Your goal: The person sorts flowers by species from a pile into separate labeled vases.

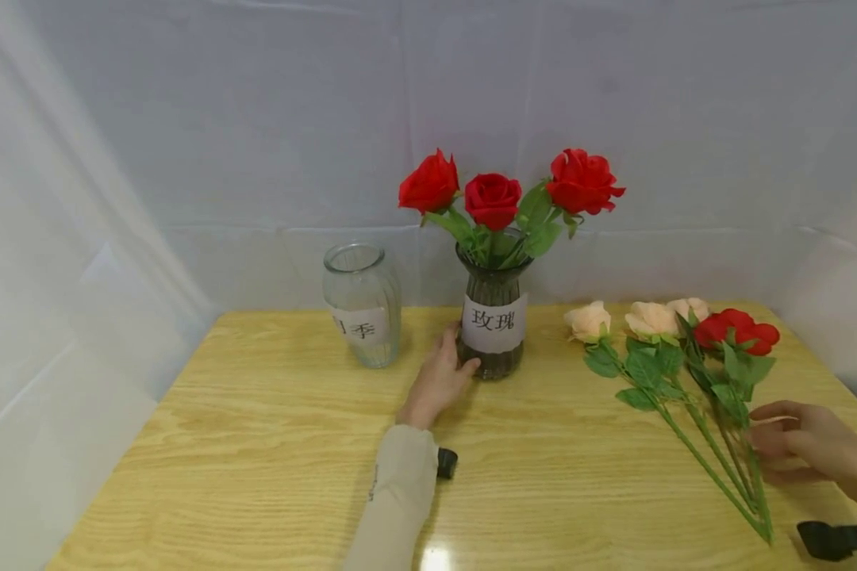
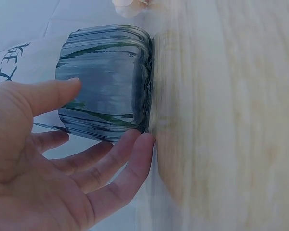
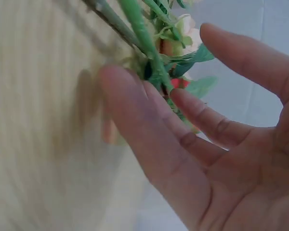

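Two hands in view. Left hand (image 1: pixel 439 377): relaxed, thumb and fingers well apart, fingers slightly bent, set against lower left side of dark vase (image 1: pixel 495 361), thumb toward the front. Touching, not wrapped all the way round.

Right hand (image 1: pixel 803 440): loosely bent fingers, thumb well clear of them, just beside the stems (image 1: pixel 766 523) on the worktop (image 1: pixel 257 476). Nothing visibly pinched; contact with stems: cannot tell.

Next out from left: dark vase upright near back edge of worktop, one white label (image 1: pixel 495 323) reading 玫瑰. Three red roses (image 1: pixel 493 201) in it: one leaning left, one mid, one leaning right. Green leaves at the neck.

Next out from right: one loose bunch lying flat, heads toward the back edge, lower ends together toward the front. Three pale peach flowers (image 1: pixel 653 319), plus red bloom (image 1: pixel 735 329) at the right end. One or two reds there: cannot tell, petals overlapping. Stem count unclear.

Further left: one clear vase (image 1: pixel 374 297), upright, apart from dark one, one label (image 1: pixel 367 327), 季 legible, other character partly turned away.

Vases total: two. Labels: two. Behind everything: white drape (image 1: pixel 186 159).
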Available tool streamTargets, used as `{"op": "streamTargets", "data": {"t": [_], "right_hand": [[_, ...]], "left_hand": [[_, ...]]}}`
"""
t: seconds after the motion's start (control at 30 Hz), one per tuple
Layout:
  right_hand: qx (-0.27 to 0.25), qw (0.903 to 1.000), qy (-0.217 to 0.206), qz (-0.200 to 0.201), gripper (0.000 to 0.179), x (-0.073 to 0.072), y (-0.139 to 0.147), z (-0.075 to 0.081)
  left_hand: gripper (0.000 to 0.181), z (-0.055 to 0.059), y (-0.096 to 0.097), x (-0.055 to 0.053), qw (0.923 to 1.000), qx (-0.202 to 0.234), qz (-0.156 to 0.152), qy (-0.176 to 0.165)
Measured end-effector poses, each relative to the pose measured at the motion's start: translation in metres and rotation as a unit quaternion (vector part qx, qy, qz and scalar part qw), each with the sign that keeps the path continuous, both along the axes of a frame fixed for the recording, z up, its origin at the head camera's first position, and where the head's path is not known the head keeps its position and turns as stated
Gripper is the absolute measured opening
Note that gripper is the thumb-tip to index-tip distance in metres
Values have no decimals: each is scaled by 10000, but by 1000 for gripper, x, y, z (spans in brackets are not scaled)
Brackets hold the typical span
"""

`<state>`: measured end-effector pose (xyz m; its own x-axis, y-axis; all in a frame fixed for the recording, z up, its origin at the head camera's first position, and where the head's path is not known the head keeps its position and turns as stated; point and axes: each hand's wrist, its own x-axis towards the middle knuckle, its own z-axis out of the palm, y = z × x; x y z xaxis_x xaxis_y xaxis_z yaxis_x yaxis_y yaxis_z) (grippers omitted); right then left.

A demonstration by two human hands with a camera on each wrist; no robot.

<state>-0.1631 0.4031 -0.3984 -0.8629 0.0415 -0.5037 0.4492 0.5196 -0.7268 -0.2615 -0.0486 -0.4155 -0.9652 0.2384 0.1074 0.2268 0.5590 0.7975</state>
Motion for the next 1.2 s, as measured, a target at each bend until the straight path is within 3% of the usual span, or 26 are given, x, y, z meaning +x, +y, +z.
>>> {"op": "streamTargets", "data": {"t": [0.13, 0.3, 0.37, 0.47, 0.5, 0.53, 0.63, 0.8, 0.9, 1.07, 1.2], "right_hand": [[-404, 9988, -220, -181, 75, 1, 6, -8], [-954, 9952, -120, -193, 77, 3, 14, -15], [-1231, 9922, -28, -206, 71, 5, 18, -16], [-1669, 9853, 159, -338, 38, 9, 23, -18], [-1804, 9826, 237, -379, 29, 10, 23, -19], [-1948, 9795, 337, -384, 32, 12, 24, -19], [-2370, 9689, 693, -170, 58, 16, 24, -20], [-3249, 9361, 1285, 411, 65, 19, 22, -19], [-3454, 9256, 1517, 317, 64, 19, 18, -16], [-3358, 9217, 1941, -66, 63, 18, 9, -11], [-3491, 9066, 2357, -239, 61, 19, 3, -9]], "left_hand": [[66, 1, 1, 0, 10000, -38, 1, 15], [66, 2, 1, 0, 10000, -22, -2, 18], [66, 2, 1, 0, 10000, -2, -11, 24], [66, 2, 0, 1, 10000, 13, -27, 15], [66, 2, 0, 1, 10000, 17, -25, 5], [66, 3, 0, 2, 10000, 23, -20, -10], [66, 3, 0, 2, 10000, 32, -3, -33], [66, 3, 0, 2, 10000, 37, -12, -7], [66, 2, -1, 3, 10000, 42, -23, -11], [66, 3, 0, 4, 10000, 33, -10, -75], [67, 3, -1, 3, 10000, 5, -14, -81]]}}
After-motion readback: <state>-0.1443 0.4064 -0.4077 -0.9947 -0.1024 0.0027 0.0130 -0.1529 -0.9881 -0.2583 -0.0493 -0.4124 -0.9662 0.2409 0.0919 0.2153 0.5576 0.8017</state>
